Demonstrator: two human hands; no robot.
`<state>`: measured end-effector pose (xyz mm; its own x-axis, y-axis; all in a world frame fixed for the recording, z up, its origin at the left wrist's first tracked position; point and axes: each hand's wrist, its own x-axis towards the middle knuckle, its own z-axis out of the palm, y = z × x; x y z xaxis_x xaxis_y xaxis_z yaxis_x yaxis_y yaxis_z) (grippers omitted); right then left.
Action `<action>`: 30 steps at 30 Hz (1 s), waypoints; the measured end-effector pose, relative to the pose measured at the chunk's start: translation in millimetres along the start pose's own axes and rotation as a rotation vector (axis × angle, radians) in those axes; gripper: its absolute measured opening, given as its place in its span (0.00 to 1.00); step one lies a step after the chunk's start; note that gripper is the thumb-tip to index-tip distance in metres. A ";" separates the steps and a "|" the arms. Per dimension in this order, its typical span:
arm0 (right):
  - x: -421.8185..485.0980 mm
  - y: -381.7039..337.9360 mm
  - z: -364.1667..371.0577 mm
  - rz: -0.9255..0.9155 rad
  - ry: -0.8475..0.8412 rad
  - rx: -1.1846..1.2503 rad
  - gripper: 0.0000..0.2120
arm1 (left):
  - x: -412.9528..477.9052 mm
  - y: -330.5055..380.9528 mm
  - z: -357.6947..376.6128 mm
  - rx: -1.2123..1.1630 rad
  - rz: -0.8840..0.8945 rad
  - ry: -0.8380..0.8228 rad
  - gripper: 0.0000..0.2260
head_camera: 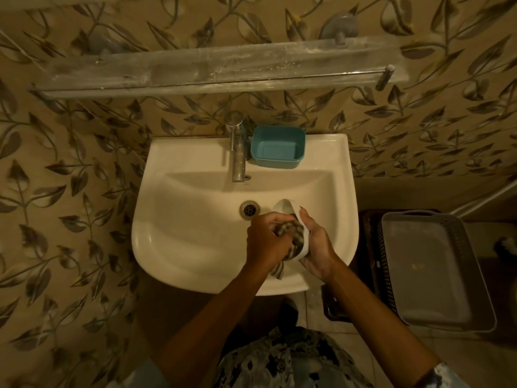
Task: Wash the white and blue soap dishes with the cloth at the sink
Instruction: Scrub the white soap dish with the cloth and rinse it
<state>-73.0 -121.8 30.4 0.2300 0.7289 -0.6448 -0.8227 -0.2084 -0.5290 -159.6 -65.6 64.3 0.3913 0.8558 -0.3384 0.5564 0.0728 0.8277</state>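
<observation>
Now | right grip (319, 245) holds white dish (286, 204) | left grip (264, 236) clutches cloth (297, 234), seemingly inside

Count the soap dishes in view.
2. The blue rectangular plastic soap dish sits on the white ceramic sink beside the metal tap; the white plastic soap dish is in the right hand.

One soap dish (277, 147) sits on the sink (179, 152) ledge, right of the tap (237, 155); a second soap dish (286, 204) is over the basin, cloth (295, 233) inside.
</observation>
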 end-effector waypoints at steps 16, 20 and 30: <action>-4.2 1.5 4.4 -0.324 -0.063 -0.451 0.19 | 36.3 9.5 -14.6 0.676 0.216 0.200 0.10; -6.8 2.1 4.1 -0.351 -0.080 -0.469 0.24 | 38.1 7.6 -19.4 0.599 0.073 0.154 0.11; -11.4 -8.5 8.5 -0.121 -0.057 -0.217 0.17 | 42.4 -0.1 -25.1 0.446 0.803 0.284 0.06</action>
<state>-73.0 -122.8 46.9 0.2851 0.7911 -0.5412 -0.6590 -0.2482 -0.7100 -161.5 -16.5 61.1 0.6177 0.6620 0.4246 0.4502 -0.7403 0.4992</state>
